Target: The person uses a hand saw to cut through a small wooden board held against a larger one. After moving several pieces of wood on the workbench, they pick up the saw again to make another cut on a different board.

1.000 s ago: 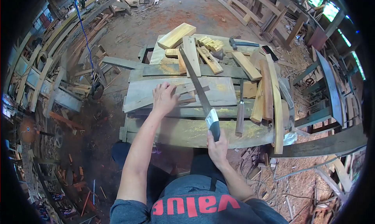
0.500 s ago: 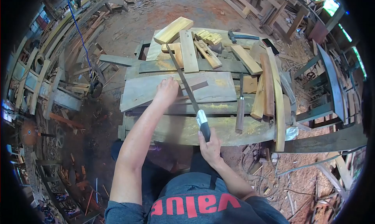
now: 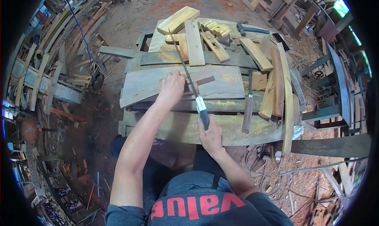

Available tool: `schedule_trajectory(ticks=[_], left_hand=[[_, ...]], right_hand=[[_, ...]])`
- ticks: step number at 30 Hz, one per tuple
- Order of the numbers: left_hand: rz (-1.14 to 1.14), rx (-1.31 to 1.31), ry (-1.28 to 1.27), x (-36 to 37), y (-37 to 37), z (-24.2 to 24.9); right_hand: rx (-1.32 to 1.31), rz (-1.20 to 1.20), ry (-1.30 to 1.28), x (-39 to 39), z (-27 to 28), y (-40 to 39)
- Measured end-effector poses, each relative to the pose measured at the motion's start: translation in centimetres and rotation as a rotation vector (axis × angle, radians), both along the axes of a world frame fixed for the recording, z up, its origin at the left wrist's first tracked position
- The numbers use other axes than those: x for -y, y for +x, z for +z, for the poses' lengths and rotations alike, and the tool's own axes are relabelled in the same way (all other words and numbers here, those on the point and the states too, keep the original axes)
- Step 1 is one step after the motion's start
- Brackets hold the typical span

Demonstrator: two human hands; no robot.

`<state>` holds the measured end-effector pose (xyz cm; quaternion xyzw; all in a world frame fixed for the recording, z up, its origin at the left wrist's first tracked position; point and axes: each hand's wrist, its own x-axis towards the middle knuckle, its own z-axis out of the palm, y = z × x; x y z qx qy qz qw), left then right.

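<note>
One saw (image 3: 193,88) is slanting over the desk (image 3: 177,129) — right fingers (image 3: 213,126) wrapping its handle, left fingers (image 3: 175,75) curling close beside the blade, any pinch hidden. Poor guiding could be sending its teeth sideways — into those nearby knuckles.

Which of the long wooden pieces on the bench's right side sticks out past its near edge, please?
The long, narrow yellow strip; the reddish-brown board and light-brown block beside it stop short.
</note>
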<state>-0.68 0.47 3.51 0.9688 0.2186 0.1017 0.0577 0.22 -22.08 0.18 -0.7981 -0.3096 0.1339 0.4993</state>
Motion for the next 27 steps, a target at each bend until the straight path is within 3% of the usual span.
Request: schedule_trajectory(ticks=[8,11,20,23,25,27], left_hand=[[0.007,-0.018,-0.020,0.8,-0.3,0.4],[-0.007,0.047,-0.013,0.6,-0.7,0.1],[-0.010,0.137,0.016,0.3,-1.3,-1.1],[-0.037,0.181,0.040,-0.4,-1.5,-2.5],[-0.067,0.147,0.031,-0.7,-1.6,-2.6],[-0.092,0.176,0.031,-0.9,-1.7,-3.1]], right_hand=[[-0.016,0.016,-0.040,0.7,-0.3,-0.1],[0.097,0.012,-0.021,-0.7,-1.0,-0.4],[0.012,-0.017,-0.049,1.1,0.0,-1.1],[0.175,-0.030,-0.102,1.0,-2.1,-1.0],[0.017,-0.039,-0.052,1.3,-4.2,-0.5],[0.043,-0.037,-0.005,1.4,-4.2,0.1]])
